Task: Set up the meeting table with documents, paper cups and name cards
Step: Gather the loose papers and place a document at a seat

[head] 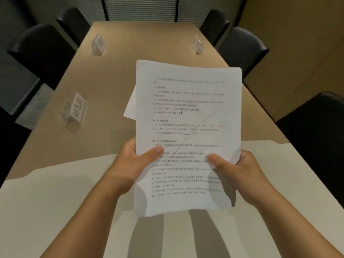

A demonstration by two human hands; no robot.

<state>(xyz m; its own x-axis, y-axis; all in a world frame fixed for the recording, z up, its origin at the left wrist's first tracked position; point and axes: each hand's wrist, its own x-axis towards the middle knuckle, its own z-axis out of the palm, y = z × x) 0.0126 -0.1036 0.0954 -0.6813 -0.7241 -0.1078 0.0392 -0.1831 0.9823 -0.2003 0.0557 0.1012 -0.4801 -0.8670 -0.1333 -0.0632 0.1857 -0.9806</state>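
I see both hands in the lower middle of the frame, holding a stack of printed documents (pixel 188 127) up over the counter (pixel 141 43). My left hand (pixel 130 161) grips the stack's left edge, thumb laid flat across the printed face and the other fingers curled out of sight behind the sheets. My right hand (pixel 236 170) grips the right edge the same way, thumb on top near the lower right of the text, fingers hidden underneath. The top sheet carries lines of small print and a long pen stroke running diagonally across it. A second sheet pokes out behind the stack at its left side, slightly askew.

On the counter at left centre stands a clear name card holder (pixel 75 110) with large dark characters on its white insert, well apart from the papers. Two more clear name card holders sit farther up: one at upper left (pixel 98 44), one at upper right (pixel 197 44); their inserts are too blurred for me to read. Dark chairs (pixel 42 51) line both long sides of the counter. I see no paper cups.
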